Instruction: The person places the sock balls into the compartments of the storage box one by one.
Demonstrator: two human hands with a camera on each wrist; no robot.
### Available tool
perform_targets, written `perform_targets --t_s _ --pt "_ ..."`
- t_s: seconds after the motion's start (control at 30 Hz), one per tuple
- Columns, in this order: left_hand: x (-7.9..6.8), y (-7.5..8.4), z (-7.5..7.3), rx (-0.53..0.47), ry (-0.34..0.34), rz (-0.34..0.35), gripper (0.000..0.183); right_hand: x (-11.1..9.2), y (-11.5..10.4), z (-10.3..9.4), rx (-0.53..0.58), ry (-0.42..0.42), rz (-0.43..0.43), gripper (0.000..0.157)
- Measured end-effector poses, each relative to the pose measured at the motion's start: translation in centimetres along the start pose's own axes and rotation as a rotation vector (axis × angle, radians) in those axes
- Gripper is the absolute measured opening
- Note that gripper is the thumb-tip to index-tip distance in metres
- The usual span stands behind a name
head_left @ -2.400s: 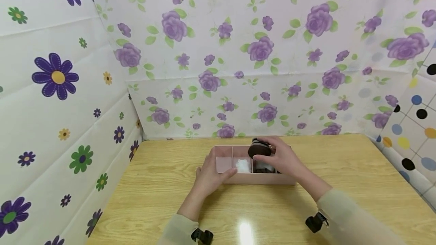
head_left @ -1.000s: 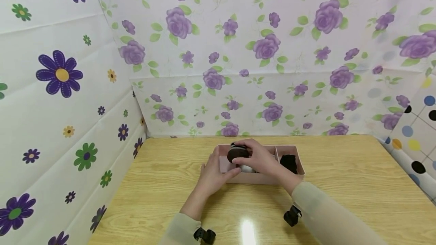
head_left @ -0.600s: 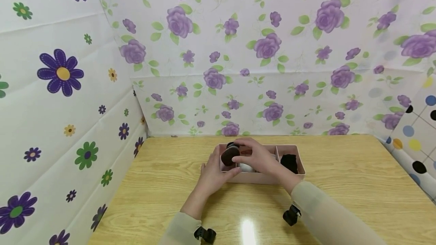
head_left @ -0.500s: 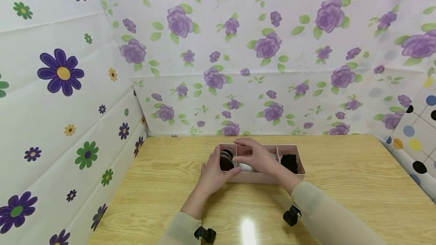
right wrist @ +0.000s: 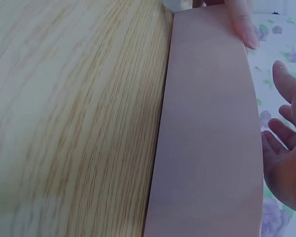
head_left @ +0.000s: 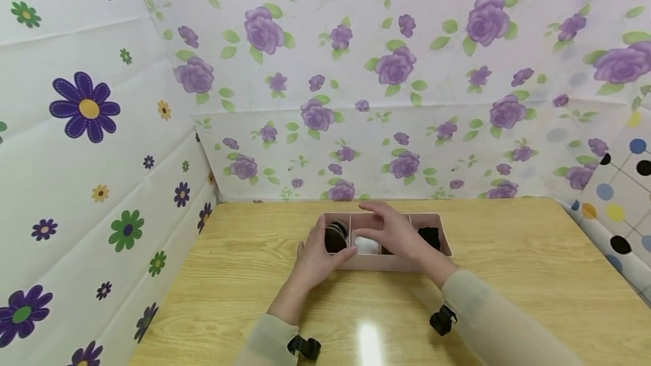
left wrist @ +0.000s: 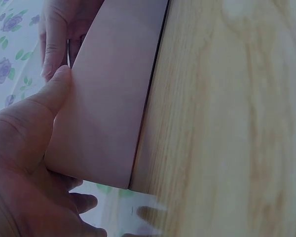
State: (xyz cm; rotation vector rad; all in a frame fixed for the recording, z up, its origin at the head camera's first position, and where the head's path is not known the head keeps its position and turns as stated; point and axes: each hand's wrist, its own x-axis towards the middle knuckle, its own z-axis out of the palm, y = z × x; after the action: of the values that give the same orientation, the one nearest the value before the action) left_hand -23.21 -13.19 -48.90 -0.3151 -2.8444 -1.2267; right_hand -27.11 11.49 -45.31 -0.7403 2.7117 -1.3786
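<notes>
A pink divided storage box stands on the wooden table. In its left compartment lies a dark brown rolled sock with pale stripes. A white bundle fills the compartment beside it, and a black cloth bundle lies at the right end. My left hand grips the box's left end; in the left wrist view its thumb presses the front rim. Above the middle compartments hovers my right hand, fingers apart and holding nothing, partly hiding what lies below. The right wrist view shows that hand behind the front wall.
The wooden table extends around the box. A floral sheet hangs behind it, with another patterned sheet at the left. Each wrist wears a black strapped camera.
My right hand carried the rolled sock leftward across the box, let it go in the left compartment, then drew back slightly to the right. My left hand has stayed on the box's left end.
</notes>
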Motion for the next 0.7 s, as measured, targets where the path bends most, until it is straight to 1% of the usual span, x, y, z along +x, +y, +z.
perform_targets --t_s 0.2,0.33,0.43,0.57,0.7 --pt "0.0 0.0 -0.4 0.0 0.004 0.013 0.118 -1.0 0.4 -0.8 -0.105 0.04 0.012 0.073" --pt "0.0 -0.1 -0.7 0.025 0.003 0.003 0.118 -1.8 0.7 -1.3 -0.137 0.055 0.033 0.073" --pt "0.0 -0.2 -1.0 0.035 0.0 -0.002 0.116 -2.4 1.1 -1.8 -0.191 0.084 0.038 0.073" --pt "-0.2 -0.3 -1.2 0.052 -0.002 0.014 0.112 -3.2 1.4 -2.4 -0.292 0.127 0.019 0.072" --pt "-0.3 -0.4 -1.5 0.089 0.007 0.025 0.111 -4.2 1.5 -2.9 -0.363 0.144 -0.009 0.073"
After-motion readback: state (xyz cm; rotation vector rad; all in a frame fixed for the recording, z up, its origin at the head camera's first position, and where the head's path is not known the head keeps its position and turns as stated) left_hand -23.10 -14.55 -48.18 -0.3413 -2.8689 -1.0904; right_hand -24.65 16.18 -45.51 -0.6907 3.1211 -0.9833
